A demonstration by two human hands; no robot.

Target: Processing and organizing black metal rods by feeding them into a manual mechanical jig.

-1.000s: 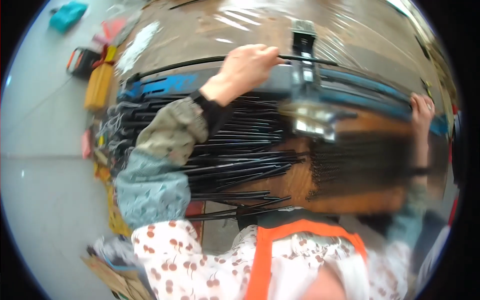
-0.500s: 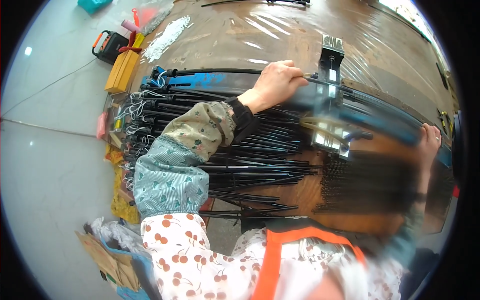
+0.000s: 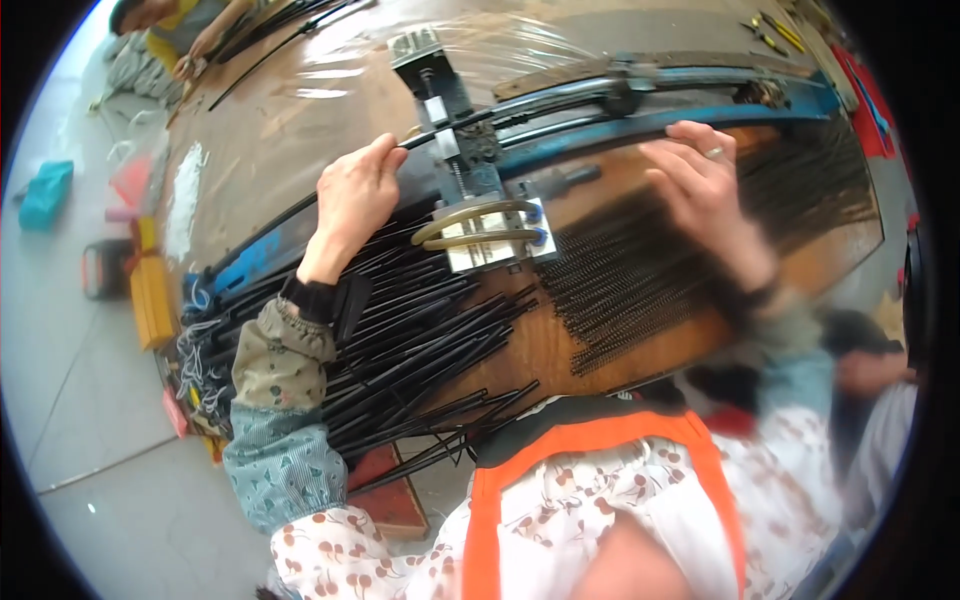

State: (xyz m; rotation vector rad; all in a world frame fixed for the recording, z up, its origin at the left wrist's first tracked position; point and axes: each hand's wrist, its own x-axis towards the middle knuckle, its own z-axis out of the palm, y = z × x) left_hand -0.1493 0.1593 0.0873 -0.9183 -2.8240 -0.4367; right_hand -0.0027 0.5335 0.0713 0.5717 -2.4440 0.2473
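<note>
My left hand (image 3: 355, 205) pinches a long, thin black tube (image 3: 412, 143) just left of a metal clamping fixture (image 3: 460, 150). From these fingers the tube runs left toward white cord loops and right into the fixture. My right hand (image 3: 700, 185), slightly smeared, has its fingers apart and bent, with nothing seen in them. It hovers below a blue rail (image 3: 590, 132), over a spread of thin dark coil springs (image 3: 640, 285). Two yellowish hoses (image 3: 480, 225) loop over the fixture's near block.
Many black tubes (image 3: 400, 340) with white cords (image 3: 200, 360) lie at the left edge of the wooden table. A yellow box (image 3: 152, 300) stands beyond them. Pliers (image 3: 780, 32) lie at the far right. Another person's hand (image 3: 185, 66) is at the far left.
The view has swung to the right, so the fixture appears farther left. My right hand has come off the rail's far right end and moved inward. My left hand still pinches the tube.
</note>
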